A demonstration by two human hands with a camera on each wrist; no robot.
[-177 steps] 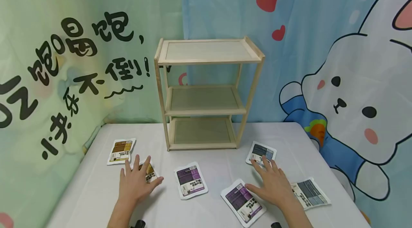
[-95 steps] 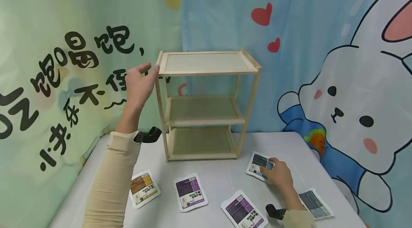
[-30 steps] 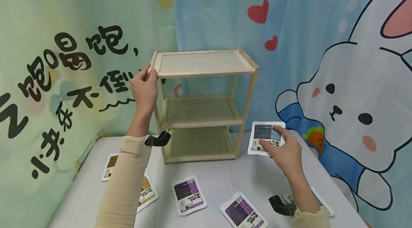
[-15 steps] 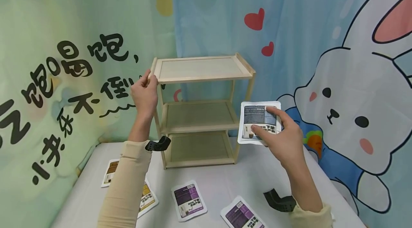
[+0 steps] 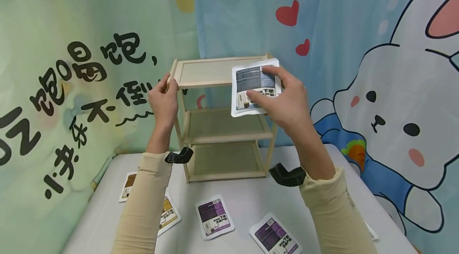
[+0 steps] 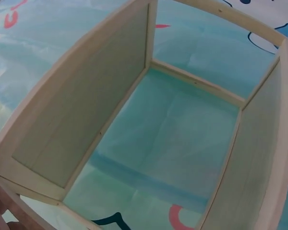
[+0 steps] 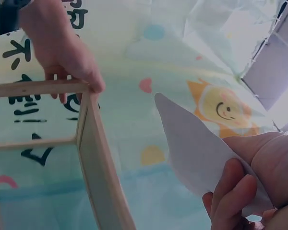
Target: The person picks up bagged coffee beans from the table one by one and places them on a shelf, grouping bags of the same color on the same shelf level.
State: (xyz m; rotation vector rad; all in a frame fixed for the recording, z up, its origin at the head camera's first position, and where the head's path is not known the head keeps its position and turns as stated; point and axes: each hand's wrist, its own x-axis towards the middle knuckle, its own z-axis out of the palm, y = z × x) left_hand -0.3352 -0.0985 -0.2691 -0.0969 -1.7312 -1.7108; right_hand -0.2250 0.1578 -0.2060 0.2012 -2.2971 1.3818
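A three-tier wooden shelf stands at the back of the white table. My left hand pinches its top left front corner, which the right wrist view also catches with the left hand at the frame's end. Between thumb and fingers, my right hand holds a flat white-edged packet with a grey-blue label. Raised well above the table, the packet overlaps the right half of the top tier in the head view. Its plain white back faces the right wrist camera, with curled fingers beneath.
Two purple-labelled packets, one in the middle and one further right, lie on the table. A yellow-labelled packet and a brown-labelled packet are partly behind the left sleeve. Printed curtains hang behind.
My right hand has picked the grey-blue packet off the table and carried it up and left towards the top tier. Earlier, my left hand went from the table to the shelf corner and stays there.
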